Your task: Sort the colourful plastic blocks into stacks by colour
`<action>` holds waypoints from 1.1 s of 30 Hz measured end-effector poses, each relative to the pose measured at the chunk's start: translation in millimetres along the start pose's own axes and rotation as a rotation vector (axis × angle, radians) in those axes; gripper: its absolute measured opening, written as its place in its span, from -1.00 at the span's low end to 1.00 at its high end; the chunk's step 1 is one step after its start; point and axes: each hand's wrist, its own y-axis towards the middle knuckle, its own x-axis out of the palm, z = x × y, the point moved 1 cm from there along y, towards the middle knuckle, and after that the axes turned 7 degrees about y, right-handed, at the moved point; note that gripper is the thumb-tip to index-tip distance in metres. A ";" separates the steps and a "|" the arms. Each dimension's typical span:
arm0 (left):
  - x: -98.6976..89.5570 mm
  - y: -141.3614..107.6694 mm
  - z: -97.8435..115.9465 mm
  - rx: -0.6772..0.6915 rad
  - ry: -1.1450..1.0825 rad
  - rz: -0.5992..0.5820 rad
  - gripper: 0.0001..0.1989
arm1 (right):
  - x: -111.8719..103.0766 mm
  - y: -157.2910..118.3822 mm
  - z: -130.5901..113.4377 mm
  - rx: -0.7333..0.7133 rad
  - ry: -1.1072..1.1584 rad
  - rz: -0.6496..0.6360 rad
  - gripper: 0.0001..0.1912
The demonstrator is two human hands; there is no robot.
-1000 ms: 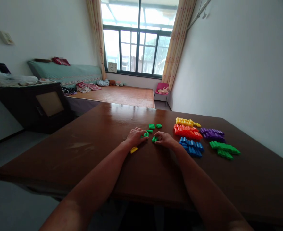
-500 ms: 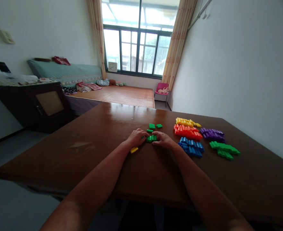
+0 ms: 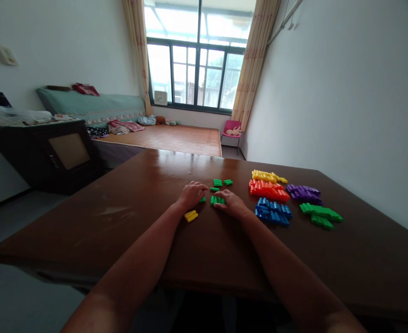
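Observation:
A short row of small green plastic pieces [image 3: 213, 200] lies on the brown table, side by side. My right hand [image 3: 232, 203] is closed about the right end of this row, thumb at the near side and fingers at the far side. To the left, my left hand [image 3: 191, 194] hovers low with its fingers stretched out to the right and nothing seen in them. One green piece [image 3: 202, 200] shows partly beneath it. Just beyond the hands lie a single green piece [image 3: 214, 189], a small green group [image 3: 217, 182] and a green pair [image 3: 228, 182]. Yellow pieces [image 3: 191, 216] rest by my left wrist.
On the right of the table [image 3: 137, 240] are piles of yellow [image 3: 264, 175], orange-red [image 3: 269, 190], blue [image 3: 273, 212], purple [image 3: 303, 194] and green pieces [image 3: 320, 213]. Behind it stand a bed [image 3: 183, 138], a pink chair [image 3: 230, 126] and a dark cabinet [image 3: 68, 150].
My left hand has drawn back from the green row, up and left, uncovering more of the yellow pieces. My right hand stays at the row. The view has shifted slightly.

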 end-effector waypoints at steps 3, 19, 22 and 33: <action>-0.5 1.7 -12.7 -0.094 0.014 0.056 -0.76 | 2.4 0.5 1.3 -0.009 -0.013 -0.034 -0.58; 9.0 6.2 -47.4 -0.227 -0.067 0.031 -0.72 | -121.4 -102.3 69.6 0.006 0.060 0.236 -0.59; 10.1 6.4 -45.1 -0.196 -0.030 0.011 -0.69 | -160.9 -170.0 151.8 0.224 -0.069 0.356 -0.57; 9.7 4.3 -44.5 -0.222 -0.017 -0.022 -0.63 | -193.3 -261.7 283.6 0.482 -0.250 0.382 -0.64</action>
